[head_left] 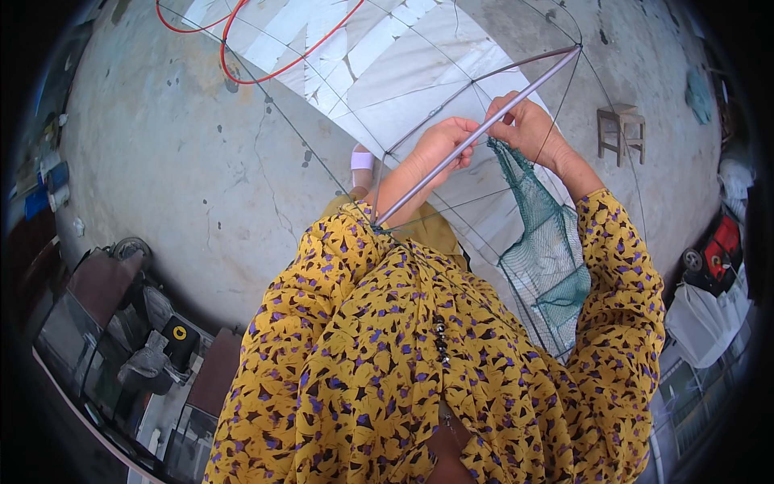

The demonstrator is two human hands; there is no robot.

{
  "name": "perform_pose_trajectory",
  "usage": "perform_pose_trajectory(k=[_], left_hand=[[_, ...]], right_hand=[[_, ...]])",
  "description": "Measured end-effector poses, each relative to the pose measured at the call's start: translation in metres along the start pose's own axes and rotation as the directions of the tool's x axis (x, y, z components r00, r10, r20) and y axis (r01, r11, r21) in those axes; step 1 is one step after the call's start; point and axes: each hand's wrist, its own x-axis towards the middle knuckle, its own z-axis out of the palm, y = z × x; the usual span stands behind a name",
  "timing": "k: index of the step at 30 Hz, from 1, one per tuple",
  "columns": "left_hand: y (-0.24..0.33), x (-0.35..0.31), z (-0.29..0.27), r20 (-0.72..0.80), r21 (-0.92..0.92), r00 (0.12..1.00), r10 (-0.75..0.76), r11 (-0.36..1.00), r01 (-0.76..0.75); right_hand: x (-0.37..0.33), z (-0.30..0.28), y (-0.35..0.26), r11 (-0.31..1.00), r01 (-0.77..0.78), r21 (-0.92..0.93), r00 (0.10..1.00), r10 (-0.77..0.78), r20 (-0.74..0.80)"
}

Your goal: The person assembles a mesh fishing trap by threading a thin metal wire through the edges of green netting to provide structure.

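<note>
A grey metal rod [427,179] slants across in front of me, from beside my waist up to the far right. It is part of a square frame with darker rods and green cords. Behind the rod's middle, my left hand [442,145] has its fingertips pinched together; what they hold is too small to make out. My right hand [528,129], just right of it, is closed at the rod with thumb and finger pinched on the gathered top of a green net [542,222]. The net hangs down beside my right forearm.
A pale sheet [403,73] lies on the concrete floor [185,145] under the frame. Red tubing [278,74] loops at the far left. A small wooden stool [621,129] stands to the right, above a white bag [701,323]. Machinery [153,355] is at lower left.
</note>
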Motion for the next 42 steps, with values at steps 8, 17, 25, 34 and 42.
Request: perform_pose_trajectory(k=[8,17,25,34,42], left_hand=[[-0.001,-0.018,0.022,0.042,0.351,0.992,0.121,0.928,-0.128],[-0.007,-0.030,0.005,-0.180,0.190,0.976,0.119,0.978,-0.084],[-0.030,-0.019,0.000,-0.236,-0.601,0.969,0.067,0.774,-0.200],[-0.026,0.013,-0.005,-0.412,-0.258,0.895,0.173,0.919,-0.297],[-0.032,0.001,-0.011,-0.402,-0.321,0.907,0.121,0.909,-0.264]], right_hand=[[0.010,-0.010,-0.024,0.906,-0.061,0.419,0.966,-0.053,0.255],[0.019,-0.009,-0.041,0.713,-0.004,0.701,0.980,-0.137,0.145],[0.029,0.007,-0.036,0.897,0.007,0.442,0.987,-0.077,0.140],[0.029,0.008,-0.019,0.938,-0.023,0.346,0.994,-0.015,0.105],[0.012,-0.004,-0.008,0.938,-0.089,0.334,0.996,0.090,0.013]])
